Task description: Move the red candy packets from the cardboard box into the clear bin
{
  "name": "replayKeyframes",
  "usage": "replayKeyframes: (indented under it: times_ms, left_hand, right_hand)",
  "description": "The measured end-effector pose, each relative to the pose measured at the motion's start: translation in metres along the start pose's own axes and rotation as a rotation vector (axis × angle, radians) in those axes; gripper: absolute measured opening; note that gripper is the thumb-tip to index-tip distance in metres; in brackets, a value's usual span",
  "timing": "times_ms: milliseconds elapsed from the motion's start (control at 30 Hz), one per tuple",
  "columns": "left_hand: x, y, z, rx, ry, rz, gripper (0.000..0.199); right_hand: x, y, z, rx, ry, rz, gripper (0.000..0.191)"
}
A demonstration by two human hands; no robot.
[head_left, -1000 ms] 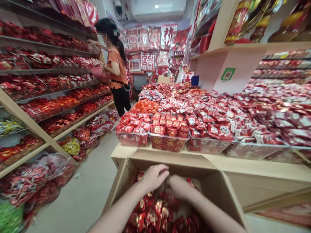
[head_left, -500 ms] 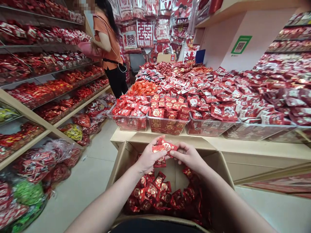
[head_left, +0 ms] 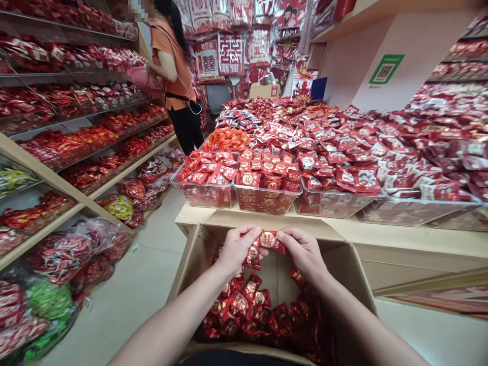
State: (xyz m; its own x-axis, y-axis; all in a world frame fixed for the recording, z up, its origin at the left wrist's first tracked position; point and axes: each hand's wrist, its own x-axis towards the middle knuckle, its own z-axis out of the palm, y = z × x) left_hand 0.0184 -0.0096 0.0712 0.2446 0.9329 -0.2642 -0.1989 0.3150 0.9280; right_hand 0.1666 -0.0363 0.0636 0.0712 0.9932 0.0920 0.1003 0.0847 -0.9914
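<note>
Between my two hands, above an open cardboard box (head_left: 353,274), is a red packet with a gold round emblem (head_left: 269,239). My left hand (head_left: 238,250) pinches its left end, with another red packet (head_left: 252,255) hanging just below those fingers. The right end of the emblem packet is pinched by my right hand (head_left: 304,250). Below, many red and gold packets (head_left: 240,304) lie loose in the box, and a bare patch of its bottom shows in the middle.
Clear plastic bins (head_left: 267,199) heaped with red packets line the counter (head_left: 419,249) ahead. Shelves of packets (head_left: 87,132) and bagged goods (head_left: 57,249) stand left. A person in orange (head_left: 173,66) stands at the back left, holding something pink.
The emblem packet now lies level, facing up between both hands, where overlapping packets were before. My fingers have shifted to its ends. The view has turned slightly left.
</note>
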Motion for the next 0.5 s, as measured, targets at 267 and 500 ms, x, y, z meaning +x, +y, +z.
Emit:
replayKeyframes:
  times_ms: [267,500]
  left_hand:
    - [-0.0072,-0.0057,0.0097,-0.042,0.016,-0.049,0.036]
    - [-0.0106,-0.0081,0.0044,0.046,-0.008,0.024,0.033]
  right_hand:
    - [0.0001,0.0051,0.0054,0.271,0.063,0.130,0.022]
    - [0.0032,0.0029,0.0085,0.250,-0.060,0.075,0.025]
